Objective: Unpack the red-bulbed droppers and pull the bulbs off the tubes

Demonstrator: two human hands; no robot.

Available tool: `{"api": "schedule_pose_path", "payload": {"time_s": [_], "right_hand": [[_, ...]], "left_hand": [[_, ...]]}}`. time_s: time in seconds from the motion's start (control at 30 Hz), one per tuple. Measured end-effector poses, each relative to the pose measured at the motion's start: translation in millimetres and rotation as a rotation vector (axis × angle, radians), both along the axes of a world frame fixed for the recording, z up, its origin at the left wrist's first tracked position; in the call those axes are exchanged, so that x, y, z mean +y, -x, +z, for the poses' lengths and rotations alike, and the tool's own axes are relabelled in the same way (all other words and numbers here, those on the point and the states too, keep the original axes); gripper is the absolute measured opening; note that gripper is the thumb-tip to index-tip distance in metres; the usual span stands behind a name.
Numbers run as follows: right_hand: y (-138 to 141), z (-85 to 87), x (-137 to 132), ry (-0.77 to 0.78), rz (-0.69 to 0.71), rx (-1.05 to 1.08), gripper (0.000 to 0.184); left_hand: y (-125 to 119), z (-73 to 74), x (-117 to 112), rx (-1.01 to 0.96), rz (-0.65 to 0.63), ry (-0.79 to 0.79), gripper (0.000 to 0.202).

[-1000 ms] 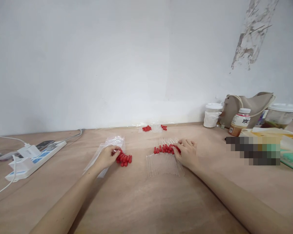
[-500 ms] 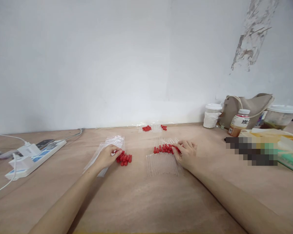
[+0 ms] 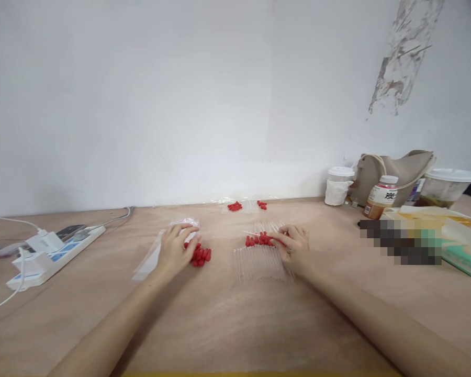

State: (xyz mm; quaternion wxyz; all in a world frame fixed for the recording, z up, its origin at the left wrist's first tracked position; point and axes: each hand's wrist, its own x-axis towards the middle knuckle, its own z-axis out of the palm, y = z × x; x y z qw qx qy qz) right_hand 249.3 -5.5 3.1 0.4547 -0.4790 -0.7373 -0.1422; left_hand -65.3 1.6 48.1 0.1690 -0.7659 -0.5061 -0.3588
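My left hand (image 3: 176,250) is over the left side of a small pile of red rubber dropper bulbs (image 3: 201,256). Its thumb and fingers are apart, with red bulbs showing in the gap. My right hand (image 3: 293,243) pinches a red bulb at the right end of a row of red bulbs (image 3: 256,240), its fingertips partly hiding it. Below that row lie clear thin tubes (image 3: 259,263), side by side. More thin tubes (image 3: 269,226) lie behind the row, one pointing left. Flat clear plastic bags (image 3: 149,260) lie partly under my left hand.
At the wall lie red bulbs (image 3: 234,207) with clear plastic. A white power strip (image 3: 68,256) with plugs and cables is on the left. To the right stand a lidded cup (image 3: 336,192), a drink bottle (image 3: 381,199), a grey bag (image 3: 392,170) and a green-and-yellow packet (image 3: 465,251).
My left hand has turned and spread its fingers over the bulb pile, where it was pinching before. My right hand has shifted slightly left along the row. One thin tube now points left behind it.
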Motion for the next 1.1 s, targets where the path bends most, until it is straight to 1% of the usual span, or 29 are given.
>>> {"api": "schedule_pose_path", "payload": {"time_s": [0.07, 0.13, 0.17, 0.23, 0.33, 0.43, 0.5, 0.53, 0.6, 0.67, 0.8, 0.9, 0.97, 1.07, 1.1], "right_hand": [[4, 1.2, -8, 0.052, 0.079, -0.01, 0.021], [7, -0.3, -17, 0.097, 0.16, -0.03, 0.02], [8, -1.7, -21, 0.114, 0.195, -0.035, 0.02], [9, -4.6, -29, 0.137, 0.243, -0.027, 0.02], [9, -6.4, -38, 0.155, 0.282, -0.016, 0.02], [11, -6.5, -44, 0.143, 0.315, -0.072, 0.021], [16, -8.0, -45, 0.08, 0.316, -0.119, 0.027], [19, -9.3, -46, 0.032, 0.313, -0.143, 0.028], [25, -12.5, -45, -0.068, 0.301, -0.191, 0.02], [30, -15.0, -44, -0.128, 0.294, -0.245, 0.012], [32, -17.4, -46, -0.158, 0.294, -0.281, 0.011], [23, -17.8, -47, -0.147, 0.3, -0.271, 0.012], [11, -17.2, -45, -0.146, 0.259, -0.226, 0.015], [-9, -15.8, -36, -0.127, 0.176, -0.078, 0.013], [-14, -16.0, -31, -0.115, 0.197, -0.019, 0.011]], "left_hand": [[-22, -3.0, -15, 0.084, -0.119, -0.003, 0.026], [-44, -10.5, -28, 0.195, -0.26, 0.052, 0.027], [-53, -15.5, -33, 0.222, -0.302, 0.077, 0.029], [-68, -26.8, -38, 0.226, -0.356, 0.11, 0.027], [-77, -42.0, -38, 0.201, -0.376, 0.142, 0.024], [-79, -49.6, -36, 0.183, -0.374, 0.112, 0.025], [-78, -50.6, -37, 0.184, -0.391, 0.061, 0.024], [-78, -50.4, -37, 0.191, -0.408, 0.032, 0.023], [-77, -49.3, -39, 0.215, -0.447, -0.012, 0.023], [-77, -48.5, -42, 0.241, -0.476, -0.031, 0.022], [-75, -48.7, -47, 0.265, -0.504, -0.038, 0.023], [-67, -49.4, -48, 0.245, -0.508, -0.039, 0.023], [-59, -49.5, -46, 0.188, -0.472, -0.046, 0.023], [-49, -50.3, -40, 0.069, -0.389, -0.026, 0.021], [-48, -51.0, -37, 0.044, -0.373, -0.005, 0.021]]}}
